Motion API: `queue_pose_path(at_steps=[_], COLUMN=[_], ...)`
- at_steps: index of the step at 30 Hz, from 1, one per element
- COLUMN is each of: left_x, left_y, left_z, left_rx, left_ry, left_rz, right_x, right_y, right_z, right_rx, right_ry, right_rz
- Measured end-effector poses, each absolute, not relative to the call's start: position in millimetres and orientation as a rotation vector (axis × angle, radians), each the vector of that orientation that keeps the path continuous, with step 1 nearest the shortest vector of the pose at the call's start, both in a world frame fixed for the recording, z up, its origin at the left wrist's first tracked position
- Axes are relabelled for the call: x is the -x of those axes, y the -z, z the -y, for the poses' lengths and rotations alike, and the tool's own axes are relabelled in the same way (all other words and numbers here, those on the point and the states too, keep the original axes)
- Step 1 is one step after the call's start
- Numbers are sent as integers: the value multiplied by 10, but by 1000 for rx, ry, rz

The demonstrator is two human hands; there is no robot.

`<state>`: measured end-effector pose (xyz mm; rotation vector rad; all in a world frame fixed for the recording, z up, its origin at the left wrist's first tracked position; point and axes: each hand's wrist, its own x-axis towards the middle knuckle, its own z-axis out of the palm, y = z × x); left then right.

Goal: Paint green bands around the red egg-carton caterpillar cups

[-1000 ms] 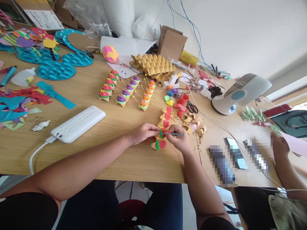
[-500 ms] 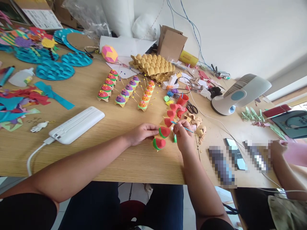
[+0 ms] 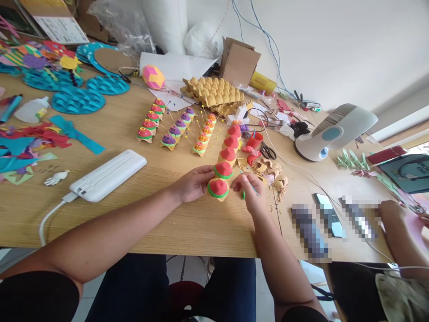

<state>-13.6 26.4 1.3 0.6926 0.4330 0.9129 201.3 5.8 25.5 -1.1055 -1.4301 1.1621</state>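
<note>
My left hand [image 3: 194, 183] pinches the near left side of an egg-carton strip [image 3: 228, 154] with a row of red-topped bumps. Green bands run around the bases of its two nearest bumps; the farther ones show bare tan carton below the red. At the strip's right side, my right hand [image 3: 253, 192] is closed around a thin blue stick-like tool [image 3: 255, 190], mostly hidden by the fingers. Its fingertips are close to the second bump; I cannot tell whether they touch it. A small green piece [image 3: 243, 195] shows just below those fingers.
Three decorated carton strips, red [image 3: 149, 124], purple [image 3: 175, 130] and orange [image 3: 203, 137], stand beyond my left hand. Scissors [image 3: 268, 151], a red cup [image 3: 255, 140] and carton scraps [image 3: 273, 170] lie to the right. A white power bank [image 3: 109, 175] and fan [image 3: 330, 134] flank the work. Another person's hand [image 3: 393, 212] is far right.
The strip has been lifted and turned by my left hand, so its bumps now face me more. My right hand has shifted slightly down, with the blue tool pointing differently.
</note>
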Motion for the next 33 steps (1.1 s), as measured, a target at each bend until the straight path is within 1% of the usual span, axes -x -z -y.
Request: queue_pose_path(at_steps=[4,7,11,21,29,33], left_x=[125,123,114,106,106,107], left_y=[-7,19,39,85,88,97], left_z=[-255,-252,-248,-263,-277,-290], left_rx=[-692,-687,-692,-682,-650,-652], left_ry=[-888,-878,-876,-860,-860,-856], left_rz=[-421,-444,-437,-402,-429,-427], right_x=[-1925,-1887,-1863,-1839,-1785,-1779], right_y=[-165,-84,-46,-102,48,62], right_z=[-52,-51,-46,-8,-33,-28], right_rx=[1050,1017,1049,1037,886,867], right_ry=[-1395,-1492,-1477,-1359,-1532,-1564], right_rz=[1324,1197,1125,1195,918,877])
